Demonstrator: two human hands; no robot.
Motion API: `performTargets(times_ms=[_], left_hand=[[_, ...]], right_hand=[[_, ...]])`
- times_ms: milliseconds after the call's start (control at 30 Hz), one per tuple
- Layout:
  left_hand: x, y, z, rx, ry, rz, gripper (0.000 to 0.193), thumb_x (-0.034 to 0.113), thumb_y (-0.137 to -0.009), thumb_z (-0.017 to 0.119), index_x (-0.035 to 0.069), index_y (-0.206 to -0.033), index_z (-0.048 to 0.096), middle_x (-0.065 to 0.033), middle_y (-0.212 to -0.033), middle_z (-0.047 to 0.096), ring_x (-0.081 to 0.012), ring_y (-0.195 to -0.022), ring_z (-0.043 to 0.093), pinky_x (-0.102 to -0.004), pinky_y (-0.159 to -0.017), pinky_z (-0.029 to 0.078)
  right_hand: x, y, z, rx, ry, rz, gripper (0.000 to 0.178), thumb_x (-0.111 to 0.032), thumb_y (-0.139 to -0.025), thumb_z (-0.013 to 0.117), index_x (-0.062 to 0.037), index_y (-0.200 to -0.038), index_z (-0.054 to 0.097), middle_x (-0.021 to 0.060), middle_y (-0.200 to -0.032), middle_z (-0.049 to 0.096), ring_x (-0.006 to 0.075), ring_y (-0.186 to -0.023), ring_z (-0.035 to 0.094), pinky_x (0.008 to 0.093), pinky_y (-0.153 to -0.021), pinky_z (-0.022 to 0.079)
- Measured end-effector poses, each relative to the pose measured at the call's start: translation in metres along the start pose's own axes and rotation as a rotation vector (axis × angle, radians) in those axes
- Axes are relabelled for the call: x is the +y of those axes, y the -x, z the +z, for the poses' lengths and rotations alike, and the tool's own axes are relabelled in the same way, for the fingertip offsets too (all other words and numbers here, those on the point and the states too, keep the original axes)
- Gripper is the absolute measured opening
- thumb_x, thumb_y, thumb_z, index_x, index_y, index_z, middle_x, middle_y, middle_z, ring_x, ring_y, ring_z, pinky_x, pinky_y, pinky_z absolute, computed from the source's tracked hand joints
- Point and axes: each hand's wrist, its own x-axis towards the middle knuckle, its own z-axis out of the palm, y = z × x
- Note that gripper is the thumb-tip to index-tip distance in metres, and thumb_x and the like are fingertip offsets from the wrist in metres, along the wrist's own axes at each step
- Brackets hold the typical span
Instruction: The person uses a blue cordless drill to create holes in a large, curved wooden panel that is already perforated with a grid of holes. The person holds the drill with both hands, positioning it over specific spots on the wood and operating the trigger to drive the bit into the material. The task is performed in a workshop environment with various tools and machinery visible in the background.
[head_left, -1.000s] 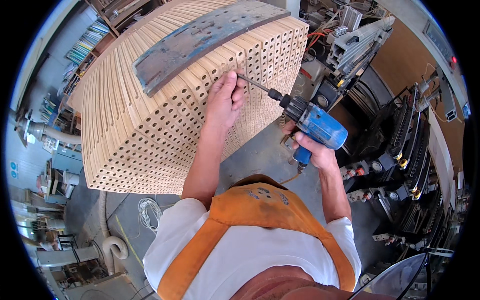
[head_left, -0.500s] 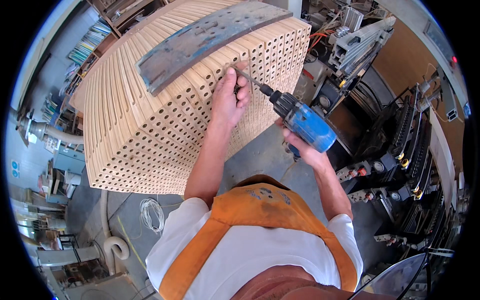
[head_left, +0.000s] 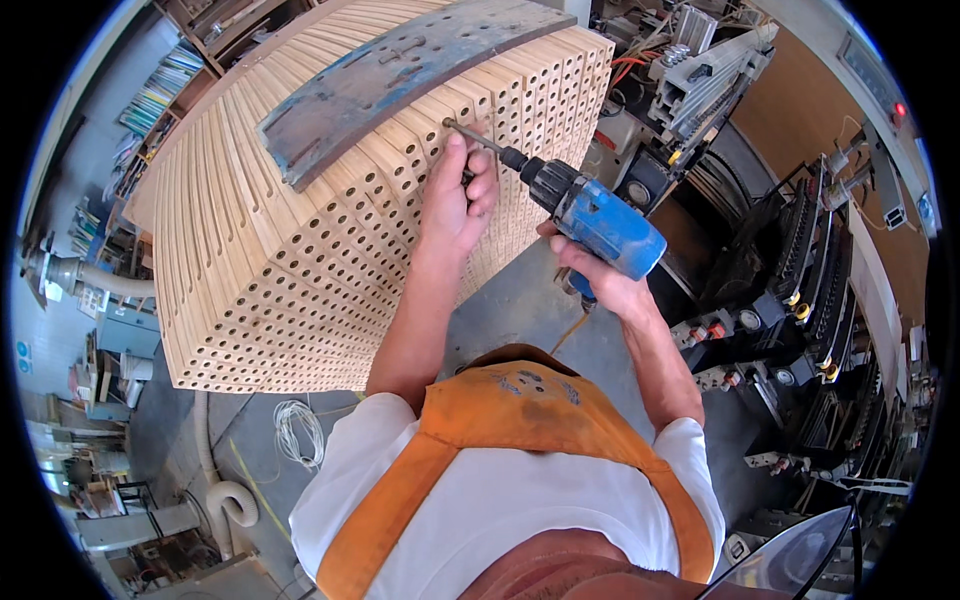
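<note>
My right hand (head_left: 598, 272) grips a blue power drill (head_left: 612, 232) with a black chuck, tilted so its long thin bit (head_left: 482, 138) points up and left. The bit's tip meets one of the holes along the upper edge of a large stack of pale wooden pieces (head_left: 330, 250), whose front has rows of dark-rimmed holes. Just below the tip is my left hand (head_left: 460, 195), thumb up and fingers curled. Something small and dark shows between those fingers, too little to name. A worn, blue-stained curved plate (head_left: 400, 75) lies on top of the stack.
Machinery with black rails and cables (head_left: 800, 310) stands to the right. A coil of white cable (head_left: 299, 433) and a pale hose (head_left: 230, 503) lie on the grey floor at left. Shelves with papers (head_left: 165, 90) are at the far left.
My left fingertips have come away from the bit's tip and sit slightly lower. The bit's tip now meets a hole. The drill has shifted slightly left in view.
</note>
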Motion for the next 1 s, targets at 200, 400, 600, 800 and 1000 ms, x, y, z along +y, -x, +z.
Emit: performTargets(times_ms=[200,400,600,800,1000], left_hand=[[-0.053,0.036,-0.047,0.25,-0.038,-0.477,0.029,0.033,-0.101,0.044,0.007,-0.106,0.054,0.0038,-0.072,0.046,-0.0041,-0.05,0.035,-0.0171,-0.039,0.026],[-0.112,0.073,-0.104,0.286,0.067,-0.726,0.029,0.032,-0.102,0.041,0.006,-0.103,0.055,0.0039,-0.074,0.046,-0.0038,-0.054,0.037,-0.0173,-0.04,0.027],[-0.097,0.072,-0.098,0.391,0.136,-0.637,0.031,0.031,-0.102,0.04,0.003,-0.104,0.054,0.0009,-0.078,0.052,-0.0056,-0.058,0.043,-0.017,-0.044,0.032],[-0.104,0.102,-0.1,0.248,-0.034,-0.75,0.028,0.028,-0.101,0.043,0.002,-0.105,0.054,-0.0001,-0.081,0.054,-0.0063,-0.059,0.045,-0.0167,-0.044,0.033],[-0.103,0.11,-0.098,0.125,0.053,-0.843,0.028,0.029,-0.1,0.046,0.003,-0.107,0.054,0.003,-0.077,0.048,-0.0027,-0.053,0.036,-0.0162,-0.041,0.027]], right_hand=[[0.001,0.004,0.001,0.012,0.231,-0.145,0.025,-0.01,-0.083,0.072,-0.0062,-0.107,0.067,0.0053,-0.095,0.07,0.0145,-0.083,0.064,0.0297,-0.075,0.052],[-0.003,0.002,0.001,0.01,0.326,-0.184,0.022,-0.014,-0.081,0.072,-0.0072,-0.102,0.068,0.0095,-0.091,0.07,0.0205,-0.082,0.067,0.0323,-0.074,0.053],[0.006,0.0,0.0,0.03,0.157,-0.151,0.026,-0.013,-0.083,0.071,-0.0047,-0.106,0.066,0.0113,-0.095,0.07,0.018,-0.084,0.067,0.0304,-0.075,0.052],[0.0,0.004,0.009,0.021,0.069,-0.152,0.028,-0.011,-0.082,0.072,-0.0025,-0.107,0.065,0.012,-0.094,0.068,0.018,-0.084,0.066,0.0294,-0.076,0.052],[-0.001,0.006,0.002,0.041,0.278,-0.244,0.029,-0.014,-0.082,0.073,-0.0019,-0.107,0.064,0.0127,-0.096,0.068,0.0192,-0.084,0.066,0.0314,-0.074,0.052]])
